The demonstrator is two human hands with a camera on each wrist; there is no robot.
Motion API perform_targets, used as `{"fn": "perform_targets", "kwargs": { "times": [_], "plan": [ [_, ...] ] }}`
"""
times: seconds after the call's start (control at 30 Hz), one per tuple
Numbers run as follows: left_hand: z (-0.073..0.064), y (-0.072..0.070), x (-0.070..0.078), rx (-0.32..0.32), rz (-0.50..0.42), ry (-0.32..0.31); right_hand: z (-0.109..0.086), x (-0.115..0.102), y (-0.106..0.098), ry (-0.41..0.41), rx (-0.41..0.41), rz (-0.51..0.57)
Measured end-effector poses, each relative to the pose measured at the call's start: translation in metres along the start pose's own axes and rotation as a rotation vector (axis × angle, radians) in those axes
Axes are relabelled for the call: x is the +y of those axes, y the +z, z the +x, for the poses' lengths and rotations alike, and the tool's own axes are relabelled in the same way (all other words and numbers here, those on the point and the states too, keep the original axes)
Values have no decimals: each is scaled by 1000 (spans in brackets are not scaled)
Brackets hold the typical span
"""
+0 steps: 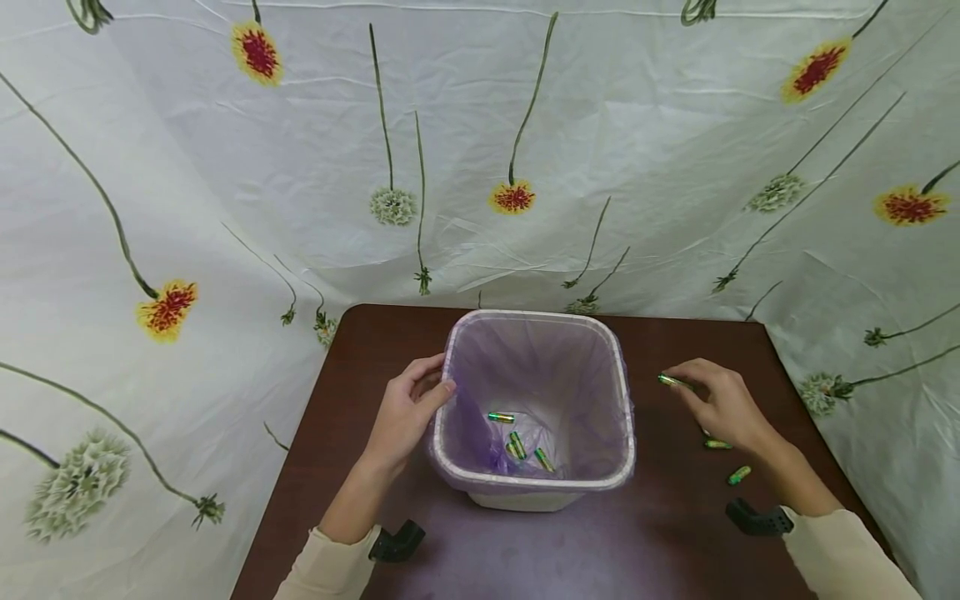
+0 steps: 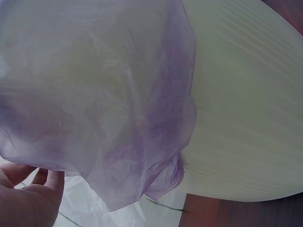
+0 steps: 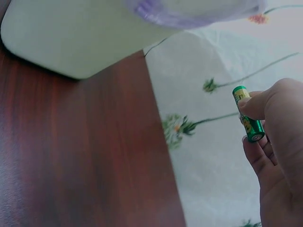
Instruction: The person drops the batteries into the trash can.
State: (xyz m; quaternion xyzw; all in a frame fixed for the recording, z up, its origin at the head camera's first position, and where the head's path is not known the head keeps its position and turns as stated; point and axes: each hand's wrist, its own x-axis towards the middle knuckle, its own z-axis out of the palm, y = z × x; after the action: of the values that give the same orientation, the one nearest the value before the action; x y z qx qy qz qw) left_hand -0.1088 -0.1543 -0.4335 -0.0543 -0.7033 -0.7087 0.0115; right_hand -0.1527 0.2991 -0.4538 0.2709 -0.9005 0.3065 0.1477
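Note:
A pale bin [image 1: 525, 501] with a thin purple bag [image 2: 118, 94] folded over its rim stands on the brown table. My left hand [image 1: 401, 410] grips the bin's left rim, thumb on top and fingers outside. To the right of the bin, my right hand [image 1: 723, 406] pinches a green and gold battery [image 3: 248, 116] between thumb and fingers, above the table. Several similar batteries [image 1: 501, 417] lie on the bag at the bin's bottom. Under the right hand and wrist are a battery [image 1: 717, 444] and another battery [image 1: 739, 475]; the hand partly hides what may be one more.
The dark brown table [image 1: 660, 550] reaches back to a white flower-printed cloth [image 1: 465, 250] that hangs behind and at both sides. A black wrist mount [image 1: 397, 542] sits on the left wrist, and a matching mount [image 1: 757, 518] on the right.

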Motion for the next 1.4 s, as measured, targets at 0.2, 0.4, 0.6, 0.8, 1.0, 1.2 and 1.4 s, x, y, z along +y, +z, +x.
{"fn": "perform_targets", "kwargs": {
  "times": [0.2, 0.4, 0.6, 0.8, 1.0, 1.2, 1.4],
  "plan": [
    [0, 0, 0, 2, 3, 3, 16, -15, -9, -38, 2, 7],
    [0, 0, 0, -1, 1, 7, 32, -30, -17, -95, 0, 29],
    [0, 0, -1, 1, -2, 8, 50, -48, -20, -150, -7, 67],
    [0, 0, -2, -4, 0, 7, 68, -64, -19, -212, -34, 93],
    [0, -1, -1, -1, -11, 13, 89, -80, -11, -231, -95, 111],
    [0, -1, -1, -8, -20, 18, 107, -93, -3, -275, -156, 129],
    [-1, -1, -1, -6, -18, 17, 122, -105, 7, -341, -190, 149]
  ]
}}
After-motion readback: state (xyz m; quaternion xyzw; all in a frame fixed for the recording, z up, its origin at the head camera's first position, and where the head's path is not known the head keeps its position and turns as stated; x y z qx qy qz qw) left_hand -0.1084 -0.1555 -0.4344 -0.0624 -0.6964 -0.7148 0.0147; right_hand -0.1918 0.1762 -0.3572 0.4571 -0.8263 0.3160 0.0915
